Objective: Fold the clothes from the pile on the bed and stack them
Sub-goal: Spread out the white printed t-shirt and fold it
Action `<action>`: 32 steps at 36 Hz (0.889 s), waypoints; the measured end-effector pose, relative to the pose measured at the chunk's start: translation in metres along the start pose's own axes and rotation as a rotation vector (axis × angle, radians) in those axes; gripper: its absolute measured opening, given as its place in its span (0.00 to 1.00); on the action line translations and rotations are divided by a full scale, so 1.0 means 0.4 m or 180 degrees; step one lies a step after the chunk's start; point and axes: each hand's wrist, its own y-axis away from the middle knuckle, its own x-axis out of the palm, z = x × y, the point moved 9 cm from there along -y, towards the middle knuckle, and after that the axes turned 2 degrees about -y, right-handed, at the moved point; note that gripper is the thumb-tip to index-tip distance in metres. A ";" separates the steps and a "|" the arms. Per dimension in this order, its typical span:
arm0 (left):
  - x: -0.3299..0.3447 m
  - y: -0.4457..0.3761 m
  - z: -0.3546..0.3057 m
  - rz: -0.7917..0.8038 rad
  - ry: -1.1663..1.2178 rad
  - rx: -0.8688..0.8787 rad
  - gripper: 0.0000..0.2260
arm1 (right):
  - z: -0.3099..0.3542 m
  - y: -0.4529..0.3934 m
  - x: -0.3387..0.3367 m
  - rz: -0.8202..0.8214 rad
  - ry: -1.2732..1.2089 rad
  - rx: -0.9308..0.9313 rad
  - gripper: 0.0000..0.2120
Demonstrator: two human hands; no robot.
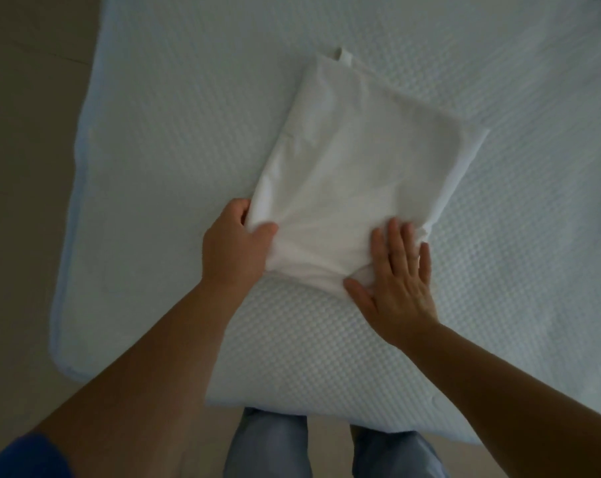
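Beige floor (23, 132) borders the bed (175, 139), whose pale, dimple-textured cover fills most of our view, its near edge and rounded near-left corner both visible. Item one: a white folded garment (354, 174), lying flat on the bed cover a little in from the near edge, roughly rectangular and set at a slant, with a small tab of fabric poking out at its far end. Item two: our left hand (235, 243), at the garment's near-left corner, thumb on top and fingers curled under the cloth, gripping that corner. Item three: our right hand (395, 281), fingers straight and spread, palm down, pressing flat on the garment's near-right corner, where the fabric bunches slightly under the thumb. Item four: bare forearms reaching in from the near side, a dark blue sleeve (23, 457) showing at the left arm. Item five: light blue trousers (268, 443), seen beyond the bed's near edge, standing on the floor.
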 end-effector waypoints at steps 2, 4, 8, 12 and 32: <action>-0.018 0.016 -0.017 -0.0228 -0.0059 0.0088 0.15 | -0.001 -0.002 0.000 0.0000 0.0012 -0.0006 0.39; -0.029 0.033 -0.025 -0.0306 -0.0144 0.0156 0.19 | 0.000 -0.001 -0.002 0.0003 -0.0007 -0.0043 0.39; -0.027 0.100 -0.113 -0.0558 -0.0997 0.1086 0.26 | 0.006 -0.015 -0.050 -0.0194 -0.0124 -0.0190 0.39; 0.104 0.177 -0.202 0.0010 -0.1507 0.2051 0.26 | -0.032 -0.122 -0.158 -0.0646 -0.0185 -0.0177 0.36; 0.032 0.162 -0.002 -0.0607 -0.1247 0.0758 0.35 | -0.117 -0.223 -0.214 -0.0570 -0.0032 -0.0265 0.39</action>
